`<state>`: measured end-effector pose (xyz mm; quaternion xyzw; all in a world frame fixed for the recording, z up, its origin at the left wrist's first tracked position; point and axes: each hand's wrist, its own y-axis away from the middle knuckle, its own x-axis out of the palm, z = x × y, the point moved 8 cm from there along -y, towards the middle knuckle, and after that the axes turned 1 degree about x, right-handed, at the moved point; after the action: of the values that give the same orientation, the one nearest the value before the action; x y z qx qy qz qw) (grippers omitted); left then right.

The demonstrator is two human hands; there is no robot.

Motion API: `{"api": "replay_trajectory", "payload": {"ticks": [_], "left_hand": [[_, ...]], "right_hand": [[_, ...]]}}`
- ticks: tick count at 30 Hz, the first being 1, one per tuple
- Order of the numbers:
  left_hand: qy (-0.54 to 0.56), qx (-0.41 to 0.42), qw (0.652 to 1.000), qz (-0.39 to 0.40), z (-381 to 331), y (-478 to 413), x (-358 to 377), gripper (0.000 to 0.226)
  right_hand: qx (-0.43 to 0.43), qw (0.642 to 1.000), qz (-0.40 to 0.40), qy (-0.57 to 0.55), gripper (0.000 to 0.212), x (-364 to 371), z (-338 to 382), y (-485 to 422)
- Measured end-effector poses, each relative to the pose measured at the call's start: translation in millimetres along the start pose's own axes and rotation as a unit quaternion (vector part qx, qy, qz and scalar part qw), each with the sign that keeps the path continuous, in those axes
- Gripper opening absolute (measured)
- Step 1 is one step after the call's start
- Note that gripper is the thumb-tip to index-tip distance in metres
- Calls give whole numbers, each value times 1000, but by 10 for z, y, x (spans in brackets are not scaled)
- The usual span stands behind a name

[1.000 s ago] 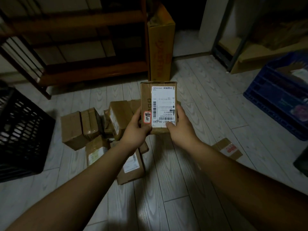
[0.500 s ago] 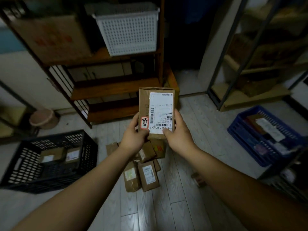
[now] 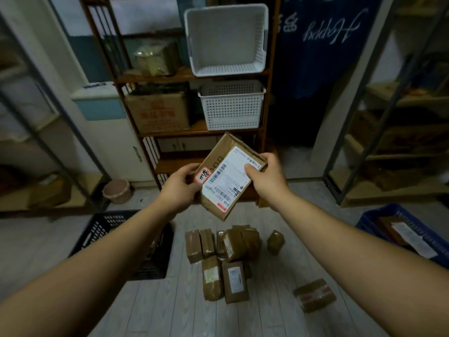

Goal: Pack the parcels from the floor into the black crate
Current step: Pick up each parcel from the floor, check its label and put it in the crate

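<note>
I hold a brown cardboard parcel [image 3: 226, 176] with a white shipping label and a red-edged sticker, tilted, in mid air in front of me. My left hand [image 3: 179, 188] grips its lower left side. My right hand [image 3: 264, 173] grips its upper right corner. The black crate [image 3: 107, 227] stands on the floor at the lower left, largely hidden by my left forearm. A pile of several brown parcels [image 3: 226, 259] lies on the floor below my hands, and one more parcel [image 3: 314, 294] lies apart to the right.
A wooden shelf unit [image 3: 192, 76] with white baskets [image 3: 230, 105] and a cardboard box stands straight ahead. A blue crate [image 3: 403, 229] with packages is at the right. Metal racks flank both sides. A small pinkish bin [image 3: 117, 190] sits by the left wall.
The view has risen, so the floor pile now looks lower and farther. The parcel has turned from upright to tilted; my right hand moved up to its upper corner.
</note>
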<state>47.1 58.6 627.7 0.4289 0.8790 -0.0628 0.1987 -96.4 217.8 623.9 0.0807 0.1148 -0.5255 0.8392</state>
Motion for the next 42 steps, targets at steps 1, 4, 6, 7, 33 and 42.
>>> {"api": "replay_trajectory", "payload": {"ticks": [1,4,6,7,33,42], "left_hand": [[6,-6,999,-43,-24,42,-170,57],[92,-52,981,-161,53,141,-724,63],[150,-65,967,-197,156,191,-1086,46],[155,-64,966,-196,200,204,-1246,39],[104,-122,971,-175,2383,-473,-4592,64],[102,-164,966,-174,2800,-1360,-5150,63]], "right_hand": [[-6,1000,-8,-6,27,42,76,40],[-6,1000,1,-29,22,316,282,147],[0,999,24,-34,21,620,385,209],[0,999,34,-34,20,793,449,235],[-17,967,246,64,52,5320,868,258],[16,962,260,87,51,6171,944,-547]]}}
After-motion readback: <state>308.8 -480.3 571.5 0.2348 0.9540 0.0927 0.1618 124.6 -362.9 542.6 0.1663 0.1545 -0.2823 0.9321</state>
